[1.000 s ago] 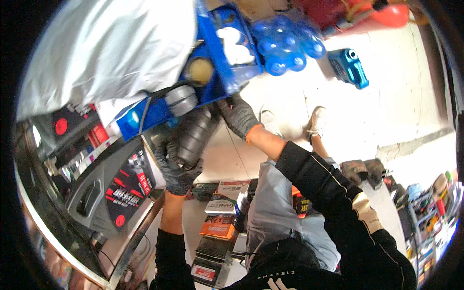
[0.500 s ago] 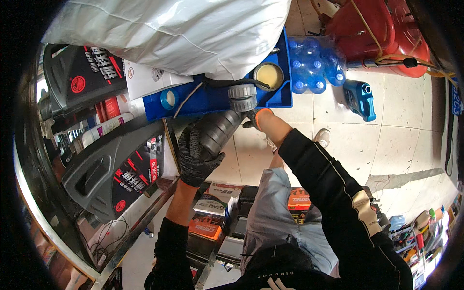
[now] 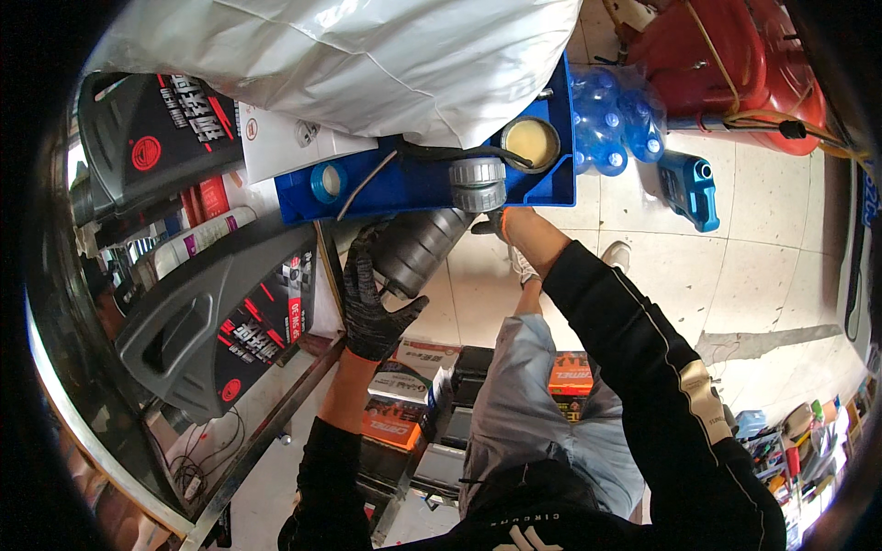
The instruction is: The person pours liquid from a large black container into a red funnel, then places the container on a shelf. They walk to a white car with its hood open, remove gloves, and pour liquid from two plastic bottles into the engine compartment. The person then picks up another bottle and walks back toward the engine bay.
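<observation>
While my left hand (image 3: 372, 312) loosely cups the near end of the black bottle (image 3: 421, 250), half open with its thumb out, probably to steady it, the bottle slants just beside the blue tray's (image 3: 413, 193) near edge. My right hand (image 3: 496, 223) is at the bottle's far end; its fingers are mostly hidden, so I can't tell its grip. A second ago its back showed plainly. Grey caps (image 3: 478, 184) overlap the tray's near edge, perhaps within easy reach.

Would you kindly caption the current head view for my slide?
Gloved left hand at a ribbed black cylinder, right hand near its far end, by a blue tray.
</observation>
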`<action>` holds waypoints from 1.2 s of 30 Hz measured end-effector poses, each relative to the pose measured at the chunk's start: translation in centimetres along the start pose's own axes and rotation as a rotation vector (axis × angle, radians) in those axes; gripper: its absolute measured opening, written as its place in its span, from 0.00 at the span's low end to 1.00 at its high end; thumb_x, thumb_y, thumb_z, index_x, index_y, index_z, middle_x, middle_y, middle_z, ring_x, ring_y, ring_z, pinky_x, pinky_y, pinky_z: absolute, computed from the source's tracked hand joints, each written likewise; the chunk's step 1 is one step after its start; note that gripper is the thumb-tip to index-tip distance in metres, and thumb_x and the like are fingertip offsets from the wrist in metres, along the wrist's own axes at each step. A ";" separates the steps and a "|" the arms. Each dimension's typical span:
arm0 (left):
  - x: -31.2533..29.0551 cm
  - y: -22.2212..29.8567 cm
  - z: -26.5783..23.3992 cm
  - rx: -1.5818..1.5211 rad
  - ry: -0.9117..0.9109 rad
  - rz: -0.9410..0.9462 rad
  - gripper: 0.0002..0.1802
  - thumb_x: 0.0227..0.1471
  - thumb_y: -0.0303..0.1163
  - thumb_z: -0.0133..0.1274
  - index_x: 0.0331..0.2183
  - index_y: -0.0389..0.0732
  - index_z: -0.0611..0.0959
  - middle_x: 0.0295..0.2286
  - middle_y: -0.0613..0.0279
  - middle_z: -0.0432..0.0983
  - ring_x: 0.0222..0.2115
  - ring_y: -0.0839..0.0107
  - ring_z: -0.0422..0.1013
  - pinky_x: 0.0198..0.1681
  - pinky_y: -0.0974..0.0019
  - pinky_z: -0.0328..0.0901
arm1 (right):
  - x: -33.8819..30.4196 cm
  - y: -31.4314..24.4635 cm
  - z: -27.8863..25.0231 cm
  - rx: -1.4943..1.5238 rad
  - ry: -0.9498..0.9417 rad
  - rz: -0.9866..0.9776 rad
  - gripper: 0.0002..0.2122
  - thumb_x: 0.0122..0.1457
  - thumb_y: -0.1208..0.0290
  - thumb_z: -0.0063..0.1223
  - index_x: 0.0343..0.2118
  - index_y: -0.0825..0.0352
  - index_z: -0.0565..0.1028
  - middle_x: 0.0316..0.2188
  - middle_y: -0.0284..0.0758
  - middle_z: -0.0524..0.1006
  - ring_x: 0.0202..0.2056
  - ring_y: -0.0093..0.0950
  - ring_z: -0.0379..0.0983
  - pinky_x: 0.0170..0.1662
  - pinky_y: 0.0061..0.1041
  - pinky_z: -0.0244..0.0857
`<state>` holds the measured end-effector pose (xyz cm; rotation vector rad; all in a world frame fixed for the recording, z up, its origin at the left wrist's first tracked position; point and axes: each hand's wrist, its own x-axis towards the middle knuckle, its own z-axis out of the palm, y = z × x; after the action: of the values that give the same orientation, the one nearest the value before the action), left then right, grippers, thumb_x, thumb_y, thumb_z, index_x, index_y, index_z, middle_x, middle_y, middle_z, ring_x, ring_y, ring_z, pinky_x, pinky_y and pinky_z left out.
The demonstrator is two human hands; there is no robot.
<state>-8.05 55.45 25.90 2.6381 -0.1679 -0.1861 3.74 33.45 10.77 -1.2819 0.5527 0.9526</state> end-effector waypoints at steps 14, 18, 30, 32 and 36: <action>0.5 -0.2 0.0 0.086 0.025 0.103 0.68 0.28 0.40 0.77 0.66 0.37 0.55 0.57 0.39 0.60 0.58 0.44 0.60 0.59 0.44 0.60 | 0.0 0.0 0.4 0.021 -0.003 0.003 0.25 0.59 0.56 0.52 0.58 0.61 0.67 0.52 0.48 0.74 0.52 0.47 0.72 0.51 0.43 0.69; 0.0 -0.5 0.4 0.009 -0.024 -0.003 0.68 0.30 0.37 0.77 0.66 0.38 0.53 0.61 0.40 0.51 0.61 0.44 0.55 0.56 0.46 0.67 | 0.1 -0.1 0.9 0.028 -0.004 -0.018 0.25 0.59 0.57 0.52 0.58 0.60 0.67 0.52 0.47 0.74 0.52 0.47 0.72 0.51 0.44 0.69; -0.2 -1.4 0.9 0.053 0.010 -0.059 0.68 0.24 0.43 0.77 0.64 0.35 0.57 0.53 0.42 0.64 0.54 0.44 0.61 0.58 0.45 0.56 | -0.4 0.4 1.6 0.066 0.007 -0.038 0.24 0.59 0.59 0.53 0.57 0.58 0.68 0.53 0.46 0.74 0.52 0.46 0.72 0.50 0.45 0.70; -0.3 -1.5 1.0 0.041 0.020 -0.045 0.68 0.23 0.42 0.77 0.63 0.35 0.57 0.54 0.41 0.64 0.54 0.44 0.62 0.58 0.45 0.57 | -0.6 0.0 1.8 0.072 0.014 -0.047 0.23 0.59 0.59 0.53 0.57 0.58 0.68 0.53 0.45 0.74 0.52 0.46 0.73 0.50 0.46 0.71; -0.4 -1.6 1.0 0.083 0.028 -0.001 0.68 0.24 0.44 0.77 0.63 0.34 0.57 0.54 0.41 0.63 0.55 0.44 0.61 0.59 0.45 0.56 | -0.9 -0.6 1.8 0.130 0.016 -0.001 0.25 0.60 0.57 0.52 0.60 0.55 0.65 0.55 0.43 0.72 0.52 0.45 0.72 0.46 0.50 0.73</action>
<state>-8.45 56.39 24.28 2.7217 -0.1676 -0.1452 3.52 34.92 12.29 -1.1744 0.6170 0.8919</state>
